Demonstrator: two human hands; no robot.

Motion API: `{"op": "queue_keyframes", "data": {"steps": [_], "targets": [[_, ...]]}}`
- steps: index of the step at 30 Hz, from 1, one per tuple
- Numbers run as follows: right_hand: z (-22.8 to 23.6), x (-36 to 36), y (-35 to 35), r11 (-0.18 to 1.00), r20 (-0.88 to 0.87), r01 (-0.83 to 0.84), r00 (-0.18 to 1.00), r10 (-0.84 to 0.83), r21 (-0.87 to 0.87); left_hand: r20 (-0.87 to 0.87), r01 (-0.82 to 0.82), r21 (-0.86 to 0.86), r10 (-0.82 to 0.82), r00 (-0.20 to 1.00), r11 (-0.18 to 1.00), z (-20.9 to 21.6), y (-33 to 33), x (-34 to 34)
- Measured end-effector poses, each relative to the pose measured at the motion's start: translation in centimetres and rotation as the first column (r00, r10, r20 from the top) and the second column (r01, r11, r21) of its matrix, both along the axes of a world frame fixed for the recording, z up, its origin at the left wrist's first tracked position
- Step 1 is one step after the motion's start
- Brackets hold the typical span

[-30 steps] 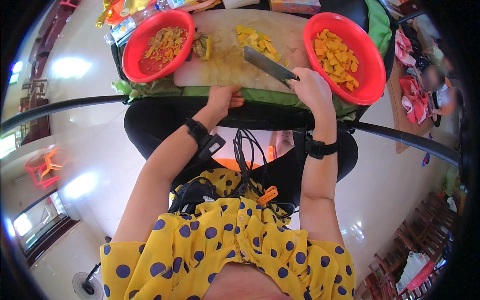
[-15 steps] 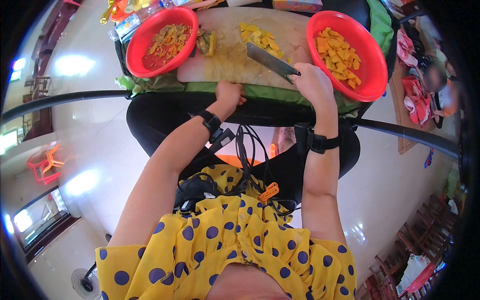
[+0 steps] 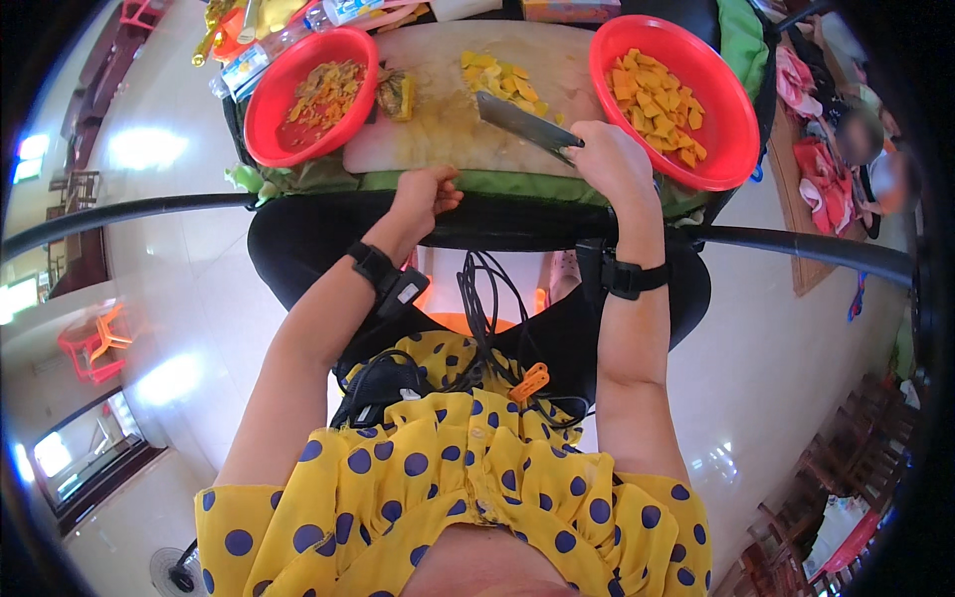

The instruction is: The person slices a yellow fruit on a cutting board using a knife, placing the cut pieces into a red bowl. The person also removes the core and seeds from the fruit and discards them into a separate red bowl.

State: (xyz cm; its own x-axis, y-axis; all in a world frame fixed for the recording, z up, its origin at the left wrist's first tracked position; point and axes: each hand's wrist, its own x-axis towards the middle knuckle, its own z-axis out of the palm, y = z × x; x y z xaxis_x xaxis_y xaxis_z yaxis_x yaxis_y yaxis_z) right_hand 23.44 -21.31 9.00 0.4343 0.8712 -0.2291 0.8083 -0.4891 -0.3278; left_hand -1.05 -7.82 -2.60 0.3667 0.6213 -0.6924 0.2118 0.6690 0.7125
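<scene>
- Knife (image 3: 525,123) is over the cutting board (image 3: 428,144), blade angled up-left, tip just beside some small yellow pieces (image 3: 500,80). Can't tell if it touches the board.
- Right hand (image 3: 617,164) has its fingers wrapped snugly round the handle, right next to a red bowl (image 3: 731,109) with lots of orange-yellow chunks (image 3: 657,104) in it.
- Left hand (image 3: 426,194) is at the board's near edge, by the green cloth (image 3: 517,184). Fingers are curled in; can't tell how tightly, or if they've got hold of anything.
- Other red bowl (image 3: 267,117), over on the left, holds scraps (image 3: 326,99), with a rind-on piece (image 3: 396,95) beside it.
- Label-wise: blue-and-white label on a clear bottle (image 3: 247,70) by that bowl, print too tiny to make out. Patterned box (image 3: 572,10) at the desk's far side, same deal.
</scene>
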Motion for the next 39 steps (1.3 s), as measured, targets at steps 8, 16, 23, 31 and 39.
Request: {"op": "queue_keyframes", "data": {"steps": [8, 16, 23, 31, 39], "targets": [[-0.2, 0.1, -0.1, 0.999, -0.002, -0.006, 1.0, 0.006, 0.038, 0.057, 0.213, 0.253, -0.234, 0.971, 0.944, 2.2, 3.6, 0.8], [-0.2, 0.2, -0.1, 0.999, -0.001, -0.005, 1.0, 0.005, 0.036, -0.191, 0.322, 0.107, -0.298, 0.935, 0.941, 2.0, 2.2, -0.6], [0.3, -0.3, 0.1, 1.0, -0.022, 0.022, 1.0, -0.022, 0.021, 0.053, -0.287, -0.221, 0.305, 0.951, 0.932, -0.8, 0.2, -0.6], [0.4, -0.5, 0.3, 1.0, -0.018, 0.015, 1.0, -0.015, 0.011, 0.273, -0.036, -0.469, 0.183, 0.944, 0.883, -2.0, 1.6, -2.7], [0.1, -0.5, 0.8, 1.0, -0.006, -0.003, 1.0, 0.002, -0.018, 0.256, 0.076, -0.462, 0.05, 0.965, 0.884, -0.8, 0.3, -0.2]]}}
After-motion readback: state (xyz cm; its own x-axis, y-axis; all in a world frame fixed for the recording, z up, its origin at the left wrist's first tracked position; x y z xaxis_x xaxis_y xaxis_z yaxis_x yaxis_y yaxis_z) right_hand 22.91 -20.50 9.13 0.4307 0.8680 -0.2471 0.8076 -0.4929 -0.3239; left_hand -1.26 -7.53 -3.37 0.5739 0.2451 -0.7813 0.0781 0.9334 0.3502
